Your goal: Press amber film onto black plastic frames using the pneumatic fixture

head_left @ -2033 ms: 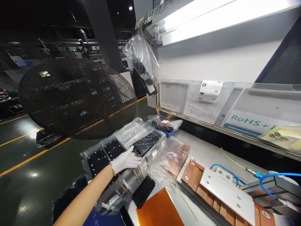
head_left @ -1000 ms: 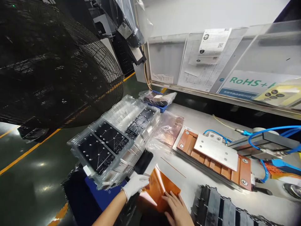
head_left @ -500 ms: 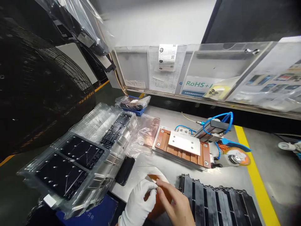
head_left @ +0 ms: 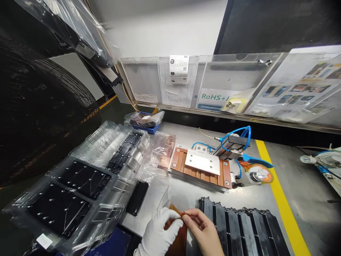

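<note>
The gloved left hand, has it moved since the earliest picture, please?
Yes: the gloved left hand has moved off the clear tray, rightward past the phone, to the orange sheet.

I have a grey metal worktop (head_left: 303, 188) below me, with a yellow stripe (head_left: 283, 199) running across its right part. Towards the left I see a dark phone (head_left: 137, 198) lying flat on the metal. Farther back, a clear bag (head_left: 153, 160) with something copper-coloured in it lies just beside a brown fixture (head_left: 182, 156). To the right of that I pick out a round-capped container (head_left: 249, 177), just short of the stripe. Nearer me, a row of black slats (head_left: 246, 227) lies side by side. A blue bin (head_left: 152, 130) sits at the far left corner.
</note>
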`<action>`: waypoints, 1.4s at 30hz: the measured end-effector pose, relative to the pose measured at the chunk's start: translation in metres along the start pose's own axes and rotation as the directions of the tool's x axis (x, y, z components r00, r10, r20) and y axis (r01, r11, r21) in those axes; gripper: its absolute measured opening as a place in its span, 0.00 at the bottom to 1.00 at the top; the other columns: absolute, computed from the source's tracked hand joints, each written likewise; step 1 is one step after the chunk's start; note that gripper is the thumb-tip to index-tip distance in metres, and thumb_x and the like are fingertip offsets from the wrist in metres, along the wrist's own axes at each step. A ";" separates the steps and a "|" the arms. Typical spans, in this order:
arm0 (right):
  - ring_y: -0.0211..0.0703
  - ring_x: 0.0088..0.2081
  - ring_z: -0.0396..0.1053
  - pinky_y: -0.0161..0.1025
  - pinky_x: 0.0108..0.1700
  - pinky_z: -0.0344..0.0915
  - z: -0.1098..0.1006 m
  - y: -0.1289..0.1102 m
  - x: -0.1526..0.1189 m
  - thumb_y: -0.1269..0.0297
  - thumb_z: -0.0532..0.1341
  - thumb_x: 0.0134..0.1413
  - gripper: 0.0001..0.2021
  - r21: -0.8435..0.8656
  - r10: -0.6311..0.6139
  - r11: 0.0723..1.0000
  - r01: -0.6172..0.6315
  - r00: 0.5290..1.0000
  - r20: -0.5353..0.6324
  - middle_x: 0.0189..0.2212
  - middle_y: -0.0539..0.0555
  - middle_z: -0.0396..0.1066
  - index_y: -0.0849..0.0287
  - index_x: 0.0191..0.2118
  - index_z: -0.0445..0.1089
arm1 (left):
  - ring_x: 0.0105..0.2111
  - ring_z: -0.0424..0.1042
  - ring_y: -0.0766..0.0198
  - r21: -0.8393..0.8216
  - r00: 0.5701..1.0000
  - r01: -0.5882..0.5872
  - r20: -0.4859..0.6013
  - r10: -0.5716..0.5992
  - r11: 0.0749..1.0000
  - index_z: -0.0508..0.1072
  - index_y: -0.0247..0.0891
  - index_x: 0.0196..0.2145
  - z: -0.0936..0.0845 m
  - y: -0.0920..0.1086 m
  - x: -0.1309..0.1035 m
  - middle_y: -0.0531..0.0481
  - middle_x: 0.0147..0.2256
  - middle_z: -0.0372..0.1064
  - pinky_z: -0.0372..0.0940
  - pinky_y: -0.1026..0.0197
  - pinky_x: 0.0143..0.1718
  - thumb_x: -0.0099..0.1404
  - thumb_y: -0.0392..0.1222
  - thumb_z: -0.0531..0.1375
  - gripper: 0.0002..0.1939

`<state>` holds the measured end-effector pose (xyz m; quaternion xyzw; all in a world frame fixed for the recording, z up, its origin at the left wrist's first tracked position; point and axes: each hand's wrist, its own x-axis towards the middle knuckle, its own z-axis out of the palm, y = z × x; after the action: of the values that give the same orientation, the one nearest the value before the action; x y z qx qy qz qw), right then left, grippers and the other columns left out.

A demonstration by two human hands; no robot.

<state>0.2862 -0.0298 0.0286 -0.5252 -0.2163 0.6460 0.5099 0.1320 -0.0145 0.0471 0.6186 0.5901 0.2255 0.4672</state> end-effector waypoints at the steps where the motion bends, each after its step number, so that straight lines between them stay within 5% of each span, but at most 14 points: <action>1: 0.47 0.36 0.77 0.39 0.43 0.72 -0.002 -0.001 0.001 0.51 0.74 0.36 0.17 0.004 0.025 1.000 -0.025 0.999 0.030 0.28 0.54 0.79 0.57 0.28 0.75 | 0.33 0.71 0.59 -0.015 1.000 0.006 0.013 -0.005 1.000 0.76 0.39 0.31 0.000 0.000 -0.001 0.46 0.32 0.73 0.65 0.59 0.37 0.62 0.48 0.57 0.12; 6: 0.48 0.41 0.76 0.41 0.46 0.70 -0.010 -0.004 0.004 0.48 0.72 0.40 0.18 0.008 0.113 0.993 -0.115 0.986 0.122 0.33 0.55 0.79 0.58 0.27 0.74 | 0.29 0.68 0.61 -0.011 0.998 0.039 0.052 -0.039 0.999 0.74 0.39 0.28 -0.004 0.002 -0.004 0.47 0.29 0.71 0.62 0.61 0.33 0.62 0.51 0.57 0.13; 13: 0.39 0.38 0.77 0.30 0.39 0.74 -0.030 -0.019 0.015 0.56 0.76 0.33 0.16 0.397 0.139 0.917 -0.031 0.959 -0.247 0.34 0.47 0.80 0.52 0.31 0.76 | 0.27 0.66 0.62 0.058 0.994 0.090 -0.068 -0.086 0.994 0.71 0.41 0.26 -0.026 -0.013 0.002 0.50 0.24 0.69 0.60 0.62 0.31 0.62 0.58 0.56 0.18; 17: 0.35 0.38 0.77 0.28 0.44 0.73 -0.068 -0.028 0.027 0.58 0.71 0.43 0.11 0.420 0.037 0.894 0.159 0.906 -0.422 0.35 0.45 0.81 0.52 0.36 0.76 | 0.21 0.59 0.66 -0.145 0.955 0.190 -0.204 -0.217 0.971 0.66 0.41 0.25 -0.035 -0.036 0.009 0.57 0.19 0.58 0.57 0.64 0.24 0.57 0.66 0.57 0.23; 20: 0.32 0.35 0.77 0.24 0.42 0.73 -0.092 -0.041 0.030 0.61 0.70 0.46 0.09 0.422 0.009 0.870 0.257 0.846 -0.534 0.34 0.45 0.81 0.53 0.36 0.77 | 0.18 0.58 0.68 -0.273 0.929 0.276 -0.170 -0.328 0.922 0.63 0.42 0.25 -0.030 -0.055 0.014 0.60 0.18 0.54 0.55 0.65 0.21 0.53 0.71 0.57 0.27; 24: 0.33 0.32 0.77 0.25 0.37 0.75 -0.107 -0.060 0.029 0.59 0.71 0.46 0.10 0.402 -0.001 0.869 0.288 0.813 -0.582 0.31 0.46 0.80 0.55 0.35 0.76 | 0.19 0.62 0.65 -0.109 0.924 0.339 -0.147 -0.353 0.934 0.65 0.42 0.26 -0.024 -0.086 0.027 0.59 0.18 0.57 0.59 0.64 0.24 0.58 0.68 0.52 0.25; 27: 0.37 0.33 0.78 0.29 0.36 0.76 -0.110 -0.069 0.030 0.55 0.73 0.40 0.16 0.244 -0.092 0.931 0.270 0.824 -0.560 0.33 0.49 0.80 0.56 0.35 0.75 | 0.31 0.71 0.57 0.035 0.936 0.326 -0.155 -0.317 0.945 0.73 0.39 0.32 -0.028 -0.100 0.042 0.51 0.27 0.70 0.63 0.57 0.38 0.58 0.59 0.58 0.19; 31: 0.45 0.31 0.77 0.36 0.34 0.75 -0.097 -0.074 0.035 0.45 0.74 0.30 0.23 -0.149 -0.129 0.985 0.082 0.931 -0.342 0.27 0.53 0.78 0.59 0.28 0.74 | 0.51 0.67 0.50 0.193 0.978 0.164 -0.162 -0.133 0.967 0.75 0.41 0.47 -0.033 -0.071 0.060 0.44 0.50 0.71 0.55 0.52 0.56 0.57 0.47 0.62 0.20; 34: 0.44 0.29 0.75 0.37 0.33 0.73 -0.077 -0.073 0.037 0.45 0.72 0.34 0.21 -0.323 -0.063 0.946 0.031 0.994 -0.088 0.23 0.51 0.76 0.58 0.25 0.73 | 0.47 0.71 0.55 0.129 0.998 0.013 0.054 -0.020 0.992 0.77 0.43 0.46 -0.026 -0.022 0.068 0.48 0.46 0.75 0.60 0.57 0.54 0.64 0.46 0.56 0.16; 36: 0.42 0.28 0.73 0.36 0.33 0.70 -0.064 -0.071 0.038 0.47 0.70 0.41 0.17 -0.371 -0.028 0.928 0.039 0.999 0.036 0.23 0.50 0.75 0.57 0.26 0.73 | 0.45 0.73 0.57 0.020 0.975 -0.031 0.219 0.026 0.999 0.78 0.45 0.45 -0.018 0.010 0.072 0.50 0.44 0.77 0.63 0.60 0.49 0.64 0.48 0.57 0.15; 42: 0.42 0.31 0.73 0.36 0.34 0.68 -0.053 -0.070 0.038 0.52 0.65 0.50 0.13 -0.473 0.032 0.879 0.060 0.983 0.182 0.27 0.50 0.75 0.57 0.32 0.72 | 0.32 0.74 0.58 0.201 0.881 -0.261 0.449 0.147 0.944 0.82 0.45 0.33 -0.006 0.058 0.087 0.51 0.31 0.78 0.62 0.62 0.35 0.62 0.46 0.60 0.10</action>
<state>0.3673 0.0175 0.0492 -0.5707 -0.4187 0.6151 0.3475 0.1750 0.0768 0.0750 0.7670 0.4282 0.0546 0.4748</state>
